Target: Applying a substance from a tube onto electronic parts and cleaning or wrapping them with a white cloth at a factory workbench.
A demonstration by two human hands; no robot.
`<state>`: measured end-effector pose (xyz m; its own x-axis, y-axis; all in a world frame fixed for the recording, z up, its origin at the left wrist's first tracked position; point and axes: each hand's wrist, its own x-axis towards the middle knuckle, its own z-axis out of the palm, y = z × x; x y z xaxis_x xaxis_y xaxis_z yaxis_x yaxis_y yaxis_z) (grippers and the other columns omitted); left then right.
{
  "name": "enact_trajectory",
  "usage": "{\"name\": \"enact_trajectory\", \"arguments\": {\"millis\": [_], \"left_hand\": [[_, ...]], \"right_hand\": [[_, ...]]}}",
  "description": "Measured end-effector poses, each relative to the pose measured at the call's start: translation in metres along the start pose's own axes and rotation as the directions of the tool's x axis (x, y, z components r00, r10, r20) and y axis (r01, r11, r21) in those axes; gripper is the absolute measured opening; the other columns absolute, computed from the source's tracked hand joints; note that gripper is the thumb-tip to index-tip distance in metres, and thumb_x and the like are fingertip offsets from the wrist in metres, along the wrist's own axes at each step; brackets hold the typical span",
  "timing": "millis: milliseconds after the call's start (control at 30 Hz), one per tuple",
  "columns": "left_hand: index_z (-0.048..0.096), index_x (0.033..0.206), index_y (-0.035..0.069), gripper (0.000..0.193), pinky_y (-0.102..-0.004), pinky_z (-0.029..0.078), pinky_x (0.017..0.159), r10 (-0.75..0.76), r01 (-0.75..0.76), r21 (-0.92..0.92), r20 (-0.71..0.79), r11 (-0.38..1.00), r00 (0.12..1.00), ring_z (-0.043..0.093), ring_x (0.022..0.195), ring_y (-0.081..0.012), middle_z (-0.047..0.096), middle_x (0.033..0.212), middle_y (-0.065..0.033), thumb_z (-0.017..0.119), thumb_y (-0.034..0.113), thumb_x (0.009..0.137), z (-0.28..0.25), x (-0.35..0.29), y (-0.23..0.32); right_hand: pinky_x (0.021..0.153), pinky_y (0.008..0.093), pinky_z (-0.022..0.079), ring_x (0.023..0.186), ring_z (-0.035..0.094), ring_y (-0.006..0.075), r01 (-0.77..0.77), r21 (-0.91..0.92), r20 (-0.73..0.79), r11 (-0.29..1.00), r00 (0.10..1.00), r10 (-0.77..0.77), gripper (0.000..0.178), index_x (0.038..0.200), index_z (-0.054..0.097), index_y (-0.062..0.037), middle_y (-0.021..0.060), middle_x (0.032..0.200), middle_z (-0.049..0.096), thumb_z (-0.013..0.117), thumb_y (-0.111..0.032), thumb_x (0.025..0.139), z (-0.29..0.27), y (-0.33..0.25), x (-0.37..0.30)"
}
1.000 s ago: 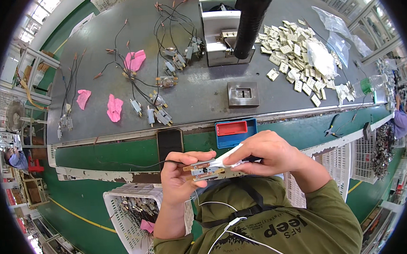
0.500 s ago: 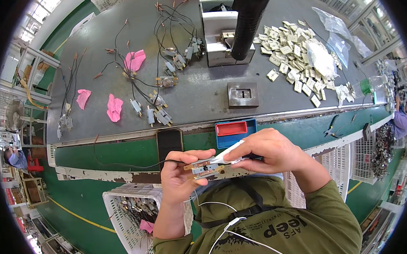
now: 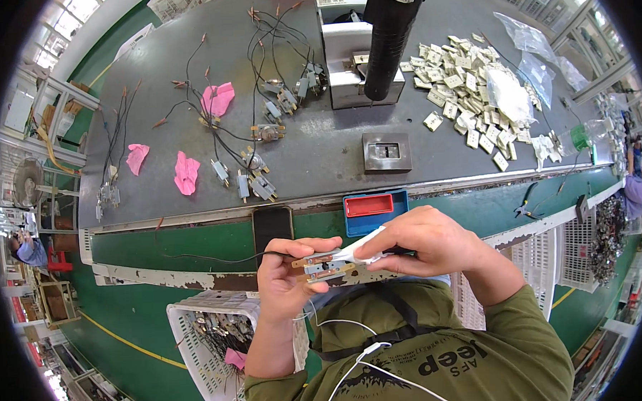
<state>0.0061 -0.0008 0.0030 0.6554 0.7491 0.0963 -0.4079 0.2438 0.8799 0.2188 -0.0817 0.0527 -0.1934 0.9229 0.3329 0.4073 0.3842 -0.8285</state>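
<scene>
My left hand (image 3: 280,282) is closed around a small grey electrical part (image 3: 320,268) with copper-coloured terminals. From it a thin black wire (image 3: 216,261) trails left past the table's front edge. My right hand (image 3: 432,242) grips a slim white object (image 3: 363,246), whose kind I cannot make out; its tip meets the right side of the grey part. Both hands are close together in front of my body, just nearer than a blue tray (image 3: 396,201) holding a red tray (image 3: 368,205). A dark phone-like slab (image 3: 273,227) lies beyond my left hand.
Several wired grey parts (image 3: 257,182) and pink scraps (image 3: 186,173) lie on the grey table at left. A metal block (image 3: 386,153) sits before a white machine (image 3: 343,42) with a black column. Cream plastic pieces (image 3: 466,86) are heaped at right, near pliers (image 3: 526,204). White crates flank me.
The view has shifted slightly, so the scene sits a little lower and further right. Both hands keep the same grip, and the white object still meets the grey part.
</scene>
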Motion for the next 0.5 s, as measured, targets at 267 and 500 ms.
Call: {"name": "enact_trajectory", "arguments": {"millis": [267, 500], "left_hand": [[0.044, 0.102, 0.005, 0.058, -0.0435, 0.050, 0.090, -0.009, 0.009, 0.001, -0.001, 1.000, 1.000, 0.060, 0.103, -0.0320, 0.061, 0.105, -0.0175, 0.083, 0.027, 0.065, -0.0002, -0.0006, 0.0007], [0.044, 0.102, 0.005, 0.057, -0.0434, 0.050, 0.090, -0.007, 0.007, -0.014, 0.014, 1.000, 1.000, 0.059, 0.104, -0.0323, 0.061, 0.105, -0.0180, 0.083, 0.026, 0.065, -0.0019, -0.0003, -0.0002]], "right_hand": [[0.056, 0.0313, 0.050, 0.065, 0.065, 0.0243, 0.009, -0.045, -0.016, 0.999, 1.000, -0.010, 0.019, 0.091, 0.065, -0.0051, 0.0072, 0.081, 0.068, 0.073, -0.013, 0.075, -0.0012, -0.0025, 0.0026], [0.056, 0.0319, 0.050, 0.066, 0.065, 0.0246, 0.011, -0.061, 0.009, 0.998, 1.000, -0.010, 0.020, 0.092, 0.065, -0.0047, 0.0074, 0.081, 0.068, 0.073, -0.012, 0.075, -0.0013, -0.0027, 0.0029]]}}
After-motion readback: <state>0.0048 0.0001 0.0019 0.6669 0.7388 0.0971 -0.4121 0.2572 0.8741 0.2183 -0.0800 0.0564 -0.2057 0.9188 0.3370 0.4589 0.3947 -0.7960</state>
